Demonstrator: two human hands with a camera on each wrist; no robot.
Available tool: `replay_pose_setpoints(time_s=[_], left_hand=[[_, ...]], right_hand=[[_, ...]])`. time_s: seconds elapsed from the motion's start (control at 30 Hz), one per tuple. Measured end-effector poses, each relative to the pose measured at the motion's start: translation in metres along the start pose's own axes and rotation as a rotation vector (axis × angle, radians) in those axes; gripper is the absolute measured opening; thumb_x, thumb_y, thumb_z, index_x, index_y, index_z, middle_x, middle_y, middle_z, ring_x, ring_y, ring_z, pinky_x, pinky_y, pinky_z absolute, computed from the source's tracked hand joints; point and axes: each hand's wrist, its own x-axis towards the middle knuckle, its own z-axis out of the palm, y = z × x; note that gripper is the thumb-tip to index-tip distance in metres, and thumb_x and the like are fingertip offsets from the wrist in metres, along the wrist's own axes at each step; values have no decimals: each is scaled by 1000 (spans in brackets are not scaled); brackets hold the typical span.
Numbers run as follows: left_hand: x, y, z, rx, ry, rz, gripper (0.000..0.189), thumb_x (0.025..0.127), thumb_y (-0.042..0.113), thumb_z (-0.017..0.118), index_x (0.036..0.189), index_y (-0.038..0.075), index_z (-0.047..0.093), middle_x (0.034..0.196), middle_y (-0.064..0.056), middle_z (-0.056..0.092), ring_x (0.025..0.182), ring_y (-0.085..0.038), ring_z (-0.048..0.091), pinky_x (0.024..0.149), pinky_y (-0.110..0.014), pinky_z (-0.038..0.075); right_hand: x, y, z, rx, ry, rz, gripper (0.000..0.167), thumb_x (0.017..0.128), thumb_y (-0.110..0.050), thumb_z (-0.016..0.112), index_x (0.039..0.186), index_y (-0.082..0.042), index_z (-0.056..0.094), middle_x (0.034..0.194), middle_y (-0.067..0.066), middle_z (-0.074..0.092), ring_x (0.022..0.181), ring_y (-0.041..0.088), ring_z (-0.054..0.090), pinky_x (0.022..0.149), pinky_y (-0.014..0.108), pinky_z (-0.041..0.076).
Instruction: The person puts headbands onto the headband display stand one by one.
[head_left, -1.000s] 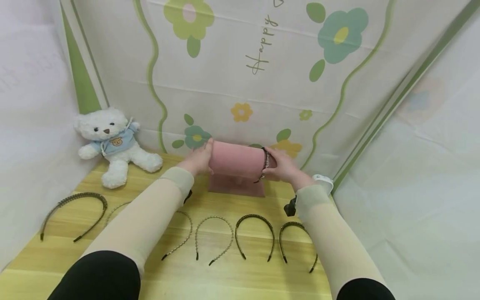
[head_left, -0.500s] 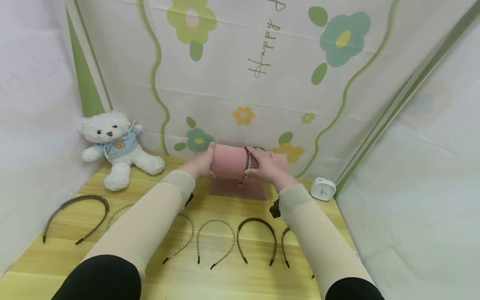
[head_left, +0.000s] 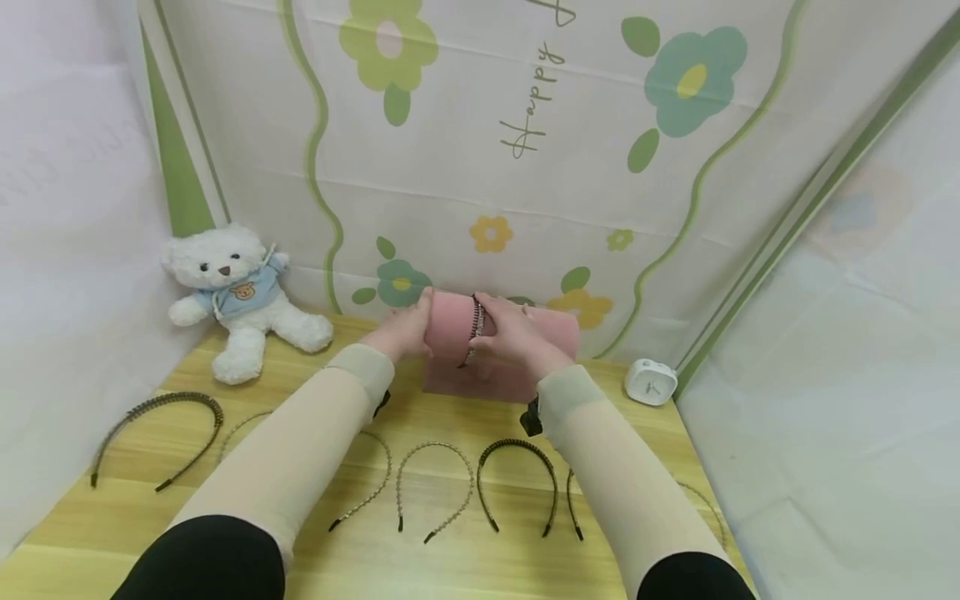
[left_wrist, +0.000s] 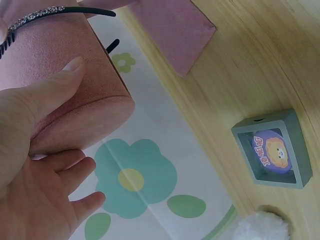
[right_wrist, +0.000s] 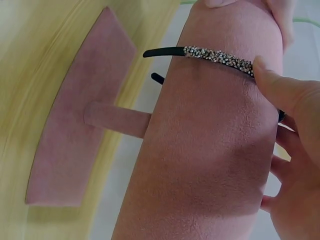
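Observation:
A pink, velvety cylindrical headband stand [head_left: 555, 329] lies crosswise at the back of the table, its post rising from a flat pink base [right_wrist: 75, 120]. At its left end, my left hand [head_left: 405, 331] grips the roll, thumb on top and fingers at the end face. Around the roll sits a black headband [right_wrist: 217, 56] covered with small glittering stones; its two dark tips stick out on the base side. My right hand [head_left: 513, 333] holds this headband, the thumb pressed at the stones' edge and the other fingers behind the roll, partly hidden.
Several headbands lie in a row in front, among them a beaded one [head_left: 433, 444] and a dark one [head_left: 517, 442]. A white teddy bear [head_left: 243, 296] sits left, a white clock [head_left: 651, 382] right. The left wrist view shows a small grey-green frame [left_wrist: 302, 165].
My right hand and the stone-covered headband have slid left along the roll, closer to my left hand. The roll's right end and the clock are uncovered. My left hand keeps its place.

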Motion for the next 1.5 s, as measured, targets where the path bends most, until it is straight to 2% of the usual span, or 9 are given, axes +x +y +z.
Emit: replay_pose_setpoints(time_s=[0.1, 0.27, 0.47, 0.6, 0.7, 0.9, 1.1, 1.27, 1.5], left_hand=[[4, 2, 3, 0, -9, 2, 122, 82, 17, 82, 155, 4, -14, 156, -23, 30, 138, -38, 36, 116, -57, 13], [4, -1, 4, -42, 7, 16, 122, 82, 15, 83, 155, 4, -14, 152, -25, 36, 132, -39, 44, 113, -51, 30], [1, -1, 3, -54, 16, 24, 123, 82, 13, 82, 155, 5, -16, 148, -27, 39, 124, -42, 50, 105, -50, 40], [1, -3, 3, -66, 9, 22, 123, 82, 12, 82, 155, 7, -18, 148, -27, 40, 122, -42, 51, 104, -51, 41], [0, -4, 1, -72, 4, 20, 123, 82, 12, 81, 155, 7, -18, 148, -28, 39, 123, -43, 50, 105, -53, 40], [0, -3, -3, -45, -10, 11, 122, 84, 13, 80, 154, 7, -21, 151, -29, 34, 125, -43, 48, 107, -54, 36], [2, 0, 0, -27, -17, 19, 122, 83, 14, 80, 154, 5, -18, 149, -30, 36, 125, -45, 48, 111, -56, 30], [4, -1, 1, -14, -13, 13, 123, 83, 15, 81, 154, 5, -19, 151, -30, 33, 130, -45, 43, 114, -60, 20], [4, -1, 2, -16, -17, 9, 122, 84, 15, 80, 154, 5, -20, 150, -31, 34, 130, -47, 42, 114, -61, 17]], right_hand=[[-6, 4, -3, 92, -9, 8, 93, 87, -36, 77, 159, -30, 18, 162, -4, 23, 148, 20, 15, 118, 49, 3], [-16, 18, -19, 385, 25, 68, 101, 83, -34, 82, 156, -46, 13, 162, -8, 20, 145, 21, 22, 116, 45, 22], [-49, 66, -58, 425, 278, 103, 67, 87, -20, 79, 146, -10, 48, 144, 16, 49, 130, 33, 47, 111, 48, 34], [-90, 114, -65, 405, 280, 218, 62, 91, -26, 74, 144, -9, 48, 142, 16, 51, 133, 32, 42, 114, 51, 26], [-123, 148, -57, 378, 224, 297, 61, 94, -28, 70, 145, -8, 46, 142, 19, 49, 131, 36, 42, 111, 56, 30], [-194, 210, -27, 311, 125, 353, 42, 93, -10, 68, 130, 7, 56, 124, 31, 57, 114, 47, 54, 95, 58, 46], [-259, 257, 1, 248, 74, 404, 40, 89, -4, 70, 122, 13, 58, 116, 33, 60, 106, 48, 57, 90, 58, 49], [-286, 277, 17, 205, 46, 477, 38, 85, 2, 65, 121, 14, 59, 117, 35, 57, 107, 51, 54, 85, 57, 50], [-298, 290, 39, 136, 30, 544, 41, 74, 6, 61, 115, 11, 61, 107, 29, 60, 99, 46, 57, 85, 59, 48]])
